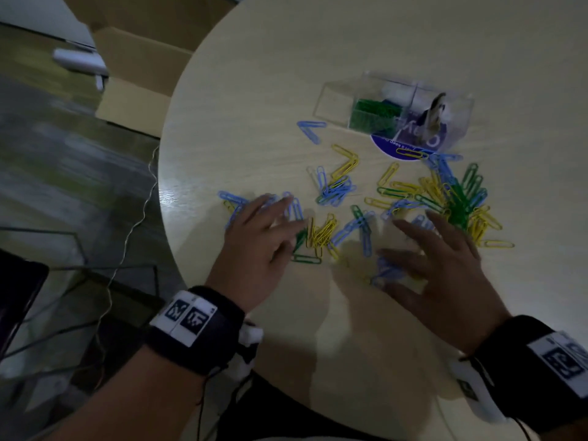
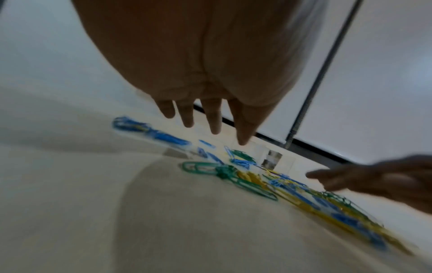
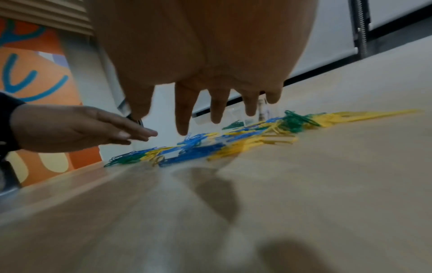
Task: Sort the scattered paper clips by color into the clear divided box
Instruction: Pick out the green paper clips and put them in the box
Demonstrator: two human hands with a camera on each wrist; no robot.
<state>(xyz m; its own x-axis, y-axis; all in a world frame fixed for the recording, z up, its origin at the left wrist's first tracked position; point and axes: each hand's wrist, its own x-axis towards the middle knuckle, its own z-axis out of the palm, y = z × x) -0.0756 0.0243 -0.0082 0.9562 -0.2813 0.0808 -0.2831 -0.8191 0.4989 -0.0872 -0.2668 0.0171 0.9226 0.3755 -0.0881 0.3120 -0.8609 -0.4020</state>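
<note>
Paper clips in blue, yellow and green plastic-coated wire (image 1: pixel 397 198) lie scattered on the round pale wooden table (image 1: pixel 350 345), too many and too tangled to count. Behind the scatter stands one clear plastic divided box (image 1: pixel 394 105); its near-left compartment holds green clips, while the other compartments are blurred. A purple round sticker (image 1: pixel 410 144) under the box carries white writing, only partly legible. Two hands hover just above the clips nearest the person: the left hand (image 1: pixel 261 240) and the right hand (image 1: pixel 445 272), both with fingers spread and straight, holding nothing.
</note>
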